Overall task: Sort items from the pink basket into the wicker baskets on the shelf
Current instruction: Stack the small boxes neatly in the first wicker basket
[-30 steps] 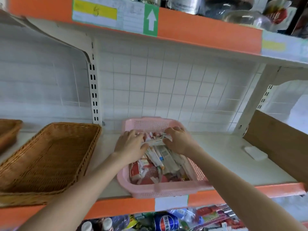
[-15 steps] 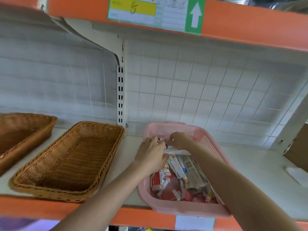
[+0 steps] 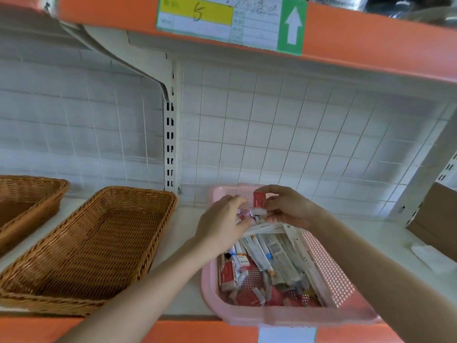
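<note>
The pink basket [image 3: 331,273] stands on the shelf at centre right, full of several small red boxes, white wrapped sticks and tubes. My right hand [image 3: 286,206] is over its far end and pinches a small red box [image 3: 259,198] lifted above the pile. My left hand [image 3: 222,226] is beside it with curled fingers among small packets [image 3: 247,215]; whether it holds one is hidden. An empty wicker basket [image 3: 89,246] sits left of the pink one, and a second wicker basket [image 3: 27,196] lies at the far left.
A white wire-grid back panel [image 3: 272,134] closes the shelf behind. An orange upper shelf edge with a label [image 3: 222,23] hangs overhead. A brown cardboard box [image 3: 435,219] and a white packet [image 3: 430,258] lie at the right. The orange front lip [image 3: 185,330] marks the shelf edge.
The camera has swung left and up, bringing the second wicker basket into view. Both hands have shifted to the far end of the pink basket, and my right hand has raised a red box.
</note>
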Motion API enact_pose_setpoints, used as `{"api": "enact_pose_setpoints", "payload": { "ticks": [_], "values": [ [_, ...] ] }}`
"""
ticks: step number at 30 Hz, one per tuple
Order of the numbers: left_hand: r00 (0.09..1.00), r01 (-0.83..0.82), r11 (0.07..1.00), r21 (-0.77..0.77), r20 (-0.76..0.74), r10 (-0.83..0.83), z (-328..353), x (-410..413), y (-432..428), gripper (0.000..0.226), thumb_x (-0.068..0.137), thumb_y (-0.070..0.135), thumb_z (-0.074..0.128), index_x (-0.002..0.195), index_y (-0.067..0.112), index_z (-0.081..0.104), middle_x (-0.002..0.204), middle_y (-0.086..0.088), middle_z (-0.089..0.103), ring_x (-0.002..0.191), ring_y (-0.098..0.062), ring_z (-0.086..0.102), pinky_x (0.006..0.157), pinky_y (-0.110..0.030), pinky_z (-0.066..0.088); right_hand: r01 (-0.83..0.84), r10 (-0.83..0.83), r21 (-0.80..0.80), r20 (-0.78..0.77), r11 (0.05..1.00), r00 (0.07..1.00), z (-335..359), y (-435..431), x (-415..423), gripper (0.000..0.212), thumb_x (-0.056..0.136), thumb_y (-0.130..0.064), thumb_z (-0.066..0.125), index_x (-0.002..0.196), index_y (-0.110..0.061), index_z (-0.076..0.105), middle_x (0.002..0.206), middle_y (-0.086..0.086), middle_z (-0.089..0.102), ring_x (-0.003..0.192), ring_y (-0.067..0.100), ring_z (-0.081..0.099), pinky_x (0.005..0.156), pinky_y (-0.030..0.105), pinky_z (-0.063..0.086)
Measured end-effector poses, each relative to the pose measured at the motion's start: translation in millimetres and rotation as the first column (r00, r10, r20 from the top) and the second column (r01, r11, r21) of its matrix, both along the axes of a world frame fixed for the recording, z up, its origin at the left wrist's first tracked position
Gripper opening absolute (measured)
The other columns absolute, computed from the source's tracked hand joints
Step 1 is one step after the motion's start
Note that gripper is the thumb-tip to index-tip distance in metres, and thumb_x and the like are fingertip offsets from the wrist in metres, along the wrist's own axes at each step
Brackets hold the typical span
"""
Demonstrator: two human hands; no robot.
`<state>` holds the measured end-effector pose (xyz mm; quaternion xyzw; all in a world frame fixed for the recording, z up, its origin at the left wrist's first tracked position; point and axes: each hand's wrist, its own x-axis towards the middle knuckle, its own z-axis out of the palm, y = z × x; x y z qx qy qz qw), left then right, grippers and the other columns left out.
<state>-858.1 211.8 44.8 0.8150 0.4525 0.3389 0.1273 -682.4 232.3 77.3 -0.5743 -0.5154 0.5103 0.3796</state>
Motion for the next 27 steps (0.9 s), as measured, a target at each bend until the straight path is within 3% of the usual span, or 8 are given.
{"api": "enact_pose_setpoints", "payload": {
  "ticks": [5,9,12,16,20,22,25,27],
  "values": [
    [0.993,0.100,0.981,0.164,0.045,-0.108,5.3,9.4,-3.4,0.047,0.084,0.032,0.067,0.127,0.018,0.056,0.124,0.006,0.056,0.101,-0.012,0.059,0.087,-0.024,0.044,0.070,-0.081,-0.048,-0.268,0.996,0.960,6.4,-34.0,-2.7,0.017,0.086,0.011,0.048,0.085,-0.001,0.060,0.071,0.013,0.065,0.052,0.018,0.065,0.047,0.023,0.054],
    [0.975,0.184,0.940,0.286,0.071,-0.212,-0.3,18.8,1.0,0.023,0.084,0.022,0.069,0.103,0.010,0.070,0.097,-0.001,0.069,0.083,-0.017,0.065,0.070,-0.024,0.047,0.092,-0.102,-0.050,-0.260,0.994,0.960,3.5,-47.2,-0.6,0.027,0.092,0.003,0.045,0.071,-0.007,0.059,0.054,0.003,0.063,0.047,0.010,0.060,0.047,0.021,0.050],
    [0.959,0.203,0.948,0.243,0.148,-0.243,-5.2,26.9,2.7,0.016,0.087,0.013,0.065,0.099,0.004,0.069,0.093,-0.006,0.069,0.081,-0.015,0.063,0.075,-0.028,0.049,0.123,-0.135,-0.062,-0.241,0.990,0.961,1.3,-53.4,1.7,0.031,0.094,-0.001,0.042,0.067,-0.008,0.056,0.051,0.000,0.060,0.046,0.010,0.058,0.049,0.021,0.047],
    [0.933,0.170,0.985,0.036,0.316,-0.173,0.1,31.5,2.3,0.015,0.093,0.011,0.054,0.095,0.004,0.067,0.082,0.000,0.064,0.068,-0.005,0.055,0.066,-0.016,0.043,0.188,-0.190,-0.034,-0.201,0.982,0.961,-2.1,-60.5,5.9,0.022,0.094,-0.003,0.045,0.076,-0.008,0.056,0.056,0.001,0.058,0.049,0.011,0.053,0.049,0.022,0.046],
    [0.860,0.235,0.922,-0.308,0.507,-0.050,9.4,29.3,4.0,0.019,0.096,0.014,0.049,0.094,0.011,0.068,0.085,0.002,0.067,0.074,-0.008,0.064,0.076,-0.030,0.054,0.221,-0.228,0.206,0.011,0.953,0.974,-4.7,-65.4,9.1,0.011,0.089,0.001,0.053,0.092,-0.009,0.058,0.075,0.004,0.060,0.063,0.014,0.057,0.059,0.023,0.048],
    [0.804,0.318,0.846,-0.428,0.595,-0.001,11.4,28.5,2.2,0.019,0.097,0.014,0.049,0.088,0.018,0.066,0.084,0.002,0.066,0.067,-0.004,0.065,0.066,-0.025,0.054,0.171,-0.249,0.382,0.166,0.908,0.954,-6.9,-67.7,10.4,0.025,0.085,0.000,0.060,0.107,-0.012,0.056,0.087,0.001,0.059,0.072,0.013,0.057,0.066,0.023,0.050],
    [0.761,0.396,0.738,-0.547,0.645,0.070,13.2,29.0,0.0,0.019,0.097,0.015,0.048,0.088,0.016,0.066,0.087,0.001,0.069,0.063,-0.002,0.065,0.054,-0.017,0.047,-0.015,-0.259,0.537,0.431,0.843,0.864,-11.0,-70.1,11.1,0.043,0.078,-0.006,0.070,0.117,-0.015,0.055,0.103,-0.002,0.055,0.080,0.008,0.058,0.075,0.022,0.052],
    [0.767,0.409,0.690,-0.597,0.635,0.095,15.4,31.0,-0.8,0.017,0.097,0.016,0.049,0.092,0.013,0.065,0.087,-0.001,0.070,0.066,-0.005,0.065,0.055,-0.017,0.047,-0.151,-0.325,0.637,0.566,0.756,0.758,-14.5,-71.4,9.9,0.040,0.076,-0.012,0.073,0.114,-0.010,0.061,0.099,-0.004,0.055,0.078,0.006,0.056,0.073,0.016,0.049]
  ]
}}
